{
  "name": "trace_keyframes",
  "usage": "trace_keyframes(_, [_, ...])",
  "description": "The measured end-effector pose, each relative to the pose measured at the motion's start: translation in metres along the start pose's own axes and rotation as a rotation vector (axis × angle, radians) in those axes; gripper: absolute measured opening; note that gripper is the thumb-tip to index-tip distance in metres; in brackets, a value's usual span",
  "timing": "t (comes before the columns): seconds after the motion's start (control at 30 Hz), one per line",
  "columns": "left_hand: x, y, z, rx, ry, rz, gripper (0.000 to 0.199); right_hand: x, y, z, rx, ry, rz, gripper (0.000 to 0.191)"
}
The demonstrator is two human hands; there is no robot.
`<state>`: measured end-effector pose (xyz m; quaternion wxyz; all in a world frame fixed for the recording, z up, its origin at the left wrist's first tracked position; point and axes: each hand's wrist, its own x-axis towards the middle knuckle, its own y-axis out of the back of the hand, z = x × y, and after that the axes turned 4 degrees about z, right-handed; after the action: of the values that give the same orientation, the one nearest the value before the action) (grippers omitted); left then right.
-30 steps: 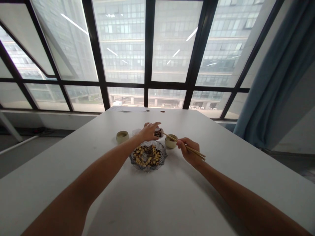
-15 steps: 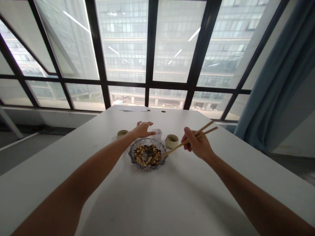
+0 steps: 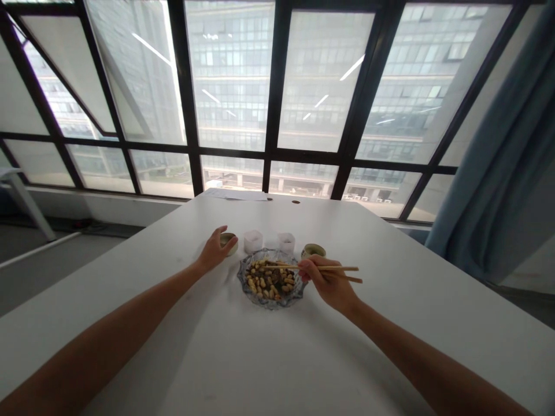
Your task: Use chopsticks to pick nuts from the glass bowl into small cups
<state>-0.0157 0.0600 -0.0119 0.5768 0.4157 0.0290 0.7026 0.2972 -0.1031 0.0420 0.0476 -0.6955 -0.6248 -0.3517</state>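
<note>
A clear scalloped glass bowl (image 3: 243, 289) stands on the white table, holding peanuts and darker pieces (image 3: 271, 282). My right hand (image 3: 327, 283) grips a pair of wooden chopsticks (image 3: 342, 268) at the bowl's right rim. Their tips lie over the peanuts; whether they pinch a piece cannot be made out. My left hand (image 3: 212, 251) is around the left green cup (image 3: 229, 245), thumb on the near side and a finger at the far side. Behind the bowl stand two small white containers, a left one (image 3: 253, 241) and a right one (image 3: 286, 242). Another green cup (image 3: 313, 251) is behind my right hand.
Papers (image 3: 236, 195) lie at the far end of the white table (image 3: 260, 358), with two small dark round spots beside them. Large windows (image 3: 234, 81) rise beyond. A blue curtain (image 3: 489, 150) hangs at the right.
My left hand has moved left from above the white containers to the left cup. My right hand has moved left, bringing the chopsticks further over the bowl. The view has shifted slightly.
</note>
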Motion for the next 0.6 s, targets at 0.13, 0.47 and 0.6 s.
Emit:
trace_keyframes(0.13, [-0.005, -0.003, 0.002, -0.035, 0.066, 0.019, 0.07, -0.001, 0.006, -0.001, -0.053, 0.026, 0.065, 0.038])
trace_keyframes(0.47, [-0.006, -0.001, 0.008, 0.005, 0.102, -0.027, 0.075, 0.006, 0.025, -0.035, 0.083, -0.112, -0.039, 0.059])
trace_keyframes(0.6, [-0.006, -0.001, 0.009, 0.009, 0.096, -0.019, 0.074, 0.004, 0.022, -0.041, 0.079, -0.209, -0.153, 0.059])
